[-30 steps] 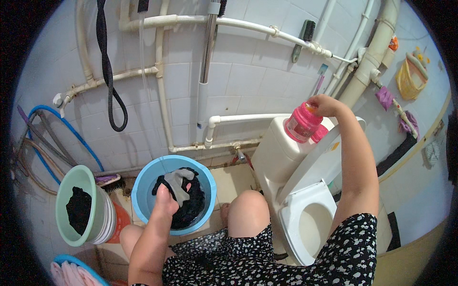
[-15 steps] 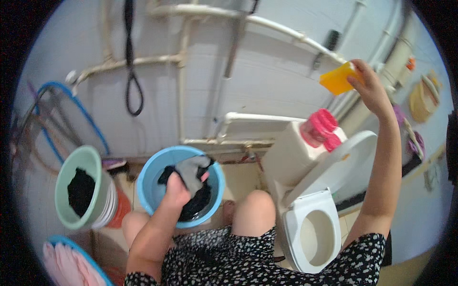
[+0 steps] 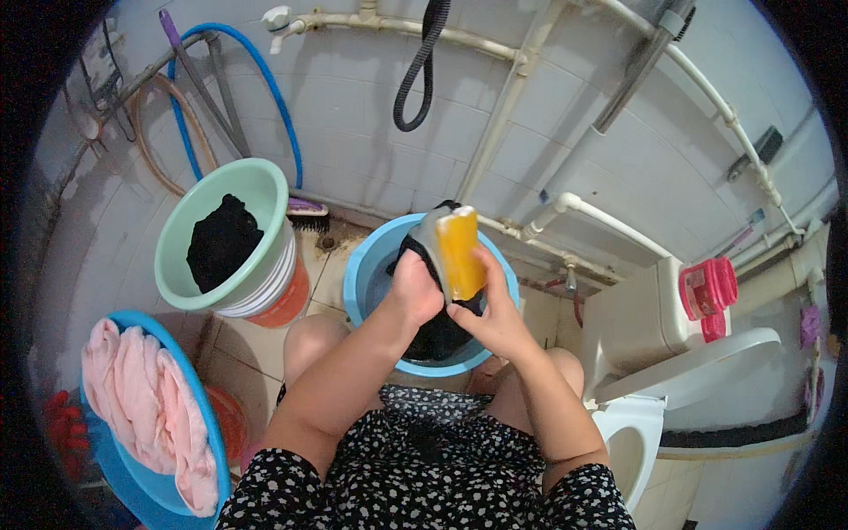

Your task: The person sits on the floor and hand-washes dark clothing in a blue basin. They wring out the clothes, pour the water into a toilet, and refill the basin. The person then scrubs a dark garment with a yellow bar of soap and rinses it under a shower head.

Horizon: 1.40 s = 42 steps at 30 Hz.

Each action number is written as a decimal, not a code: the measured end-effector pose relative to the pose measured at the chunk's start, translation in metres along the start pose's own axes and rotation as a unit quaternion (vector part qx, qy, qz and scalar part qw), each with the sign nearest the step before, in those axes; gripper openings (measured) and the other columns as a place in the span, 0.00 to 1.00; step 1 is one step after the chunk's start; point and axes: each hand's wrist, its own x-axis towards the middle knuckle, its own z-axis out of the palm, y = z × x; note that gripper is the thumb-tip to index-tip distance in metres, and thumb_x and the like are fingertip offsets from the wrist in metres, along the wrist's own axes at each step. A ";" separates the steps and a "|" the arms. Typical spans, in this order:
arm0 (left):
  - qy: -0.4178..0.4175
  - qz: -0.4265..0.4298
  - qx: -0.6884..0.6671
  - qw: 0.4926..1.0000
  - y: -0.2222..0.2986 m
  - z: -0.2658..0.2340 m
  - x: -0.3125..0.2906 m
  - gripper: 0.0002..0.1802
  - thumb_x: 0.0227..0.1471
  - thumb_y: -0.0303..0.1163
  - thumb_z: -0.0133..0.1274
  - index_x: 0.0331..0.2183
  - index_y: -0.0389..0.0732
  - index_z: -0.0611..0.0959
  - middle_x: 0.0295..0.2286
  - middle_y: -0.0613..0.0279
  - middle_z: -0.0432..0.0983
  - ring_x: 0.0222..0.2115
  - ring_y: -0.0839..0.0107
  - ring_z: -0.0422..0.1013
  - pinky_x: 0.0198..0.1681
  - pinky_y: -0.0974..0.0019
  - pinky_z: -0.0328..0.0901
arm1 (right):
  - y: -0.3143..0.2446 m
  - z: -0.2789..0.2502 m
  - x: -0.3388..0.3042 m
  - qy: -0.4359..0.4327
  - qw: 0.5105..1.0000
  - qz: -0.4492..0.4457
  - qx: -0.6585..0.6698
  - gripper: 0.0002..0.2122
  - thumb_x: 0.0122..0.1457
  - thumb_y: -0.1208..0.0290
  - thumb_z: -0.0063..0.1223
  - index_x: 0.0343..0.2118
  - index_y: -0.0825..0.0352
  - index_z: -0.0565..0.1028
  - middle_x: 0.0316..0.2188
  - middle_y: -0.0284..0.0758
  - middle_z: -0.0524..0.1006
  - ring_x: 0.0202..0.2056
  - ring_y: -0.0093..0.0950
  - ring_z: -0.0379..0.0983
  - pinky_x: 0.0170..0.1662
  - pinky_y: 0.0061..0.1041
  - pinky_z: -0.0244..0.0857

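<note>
Above the blue basin (image 3: 356, 278) both of my hands are together. My right hand (image 3: 495, 311) grips a yellow rectangular block (image 3: 459, 254) with a whitish edge; its exact kind I cannot make out. My left hand (image 3: 417, 284) is closed on a grey-and-black cloth (image 3: 429, 233), beside the block. The block lies against or right next to the cloth; its far side is hidden. More black cloth (image 3: 435, 340) lies low in the basin, partly beneath my hands.
On the left, a green basin (image 3: 168, 269) holding black cloth (image 3: 225, 240) rests on a bucket (image 3: 281, 291). Nearer, pink fabric (image 3: 150, 397) fills a blue tub (image 3: 212, 450). The toilet (image 3: 649, 424) is at right, a pink container (image 3: 707, 290) on its tank (image 3: 636, 309).
My right hand has come down from the upper right to the basin, bringing the yellow block against or next to the cloth. My left hand still holds the cloth. The view has shifted left.
</note>
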 end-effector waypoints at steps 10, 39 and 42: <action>-0.011 0.131 0.172 0.976 0.044 -0.007 -0.003 0.17 0.55 0.36 0.39 0.44 0.39 0.71 0.41 0.62 0.69 0.42 0.67 0.66 0.47 0.65 0.62 | 0.099 0.048 0.018 0.122 0.865 0.334 0.356 0.30 0.62 0.52 0.39 0.61 0.58 0.45 0.44 0.36 0.64 0.40 0.28 0.63 0.47 0.29 0.59; 0.043 0.063 0.105 0.992 0.043 -0.038 0.004 0.19 0.54 0.36 0.39 0.47 0.43 0.70 0.45 0.62 0.68 0.48 0.68 0.63 0.53 0.55 0.55 | 0.298 0.118 0.017 -0.252 0.875 0.392 -0.133 0.31 0.61 0.51 0.37 0.63 0.46 0.39 0.59 0.47 0.53 0.60 0.44 0.48 0.60 0.39 0.44; 0.044 0.059 0.090 0.993 0.041 -0.043 0.003 0.19 0.54 0.40 0.38 0.46 0.46 0.72 0.44 0.67 0.70 0.47 0.71 0.64 0.54 0.55 0.52 | 0.224 0.070 0.027 -0.090 0.830 0.451 0.315 0.29 0.64 0.55 0.34 0.63 0.63 0.42 0.61 0.43 0.53 0.61 0.35 0.49 0.61 0.31 0.43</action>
